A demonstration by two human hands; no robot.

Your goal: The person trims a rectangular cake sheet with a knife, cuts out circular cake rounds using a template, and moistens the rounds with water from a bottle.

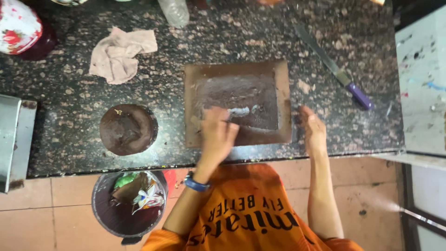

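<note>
The left hand [217,135] was motion-blurred, hiding its grip; a floral container [17,25] at upper left was cut off.

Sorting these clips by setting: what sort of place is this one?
Most likely a home or small kitchen used for baking. A speckled stone counter holds a square board with dark cake on it, a round dark cake and a long knife; a bin stands below.

Your dark speckled stone worktop [232,42] carries a brown square board [283,100] near its front edge, a round dark cake [127,129] to its left, a crumpled beige cloth [120,55], and a purple-handled knife [332,67] at right.
</note>
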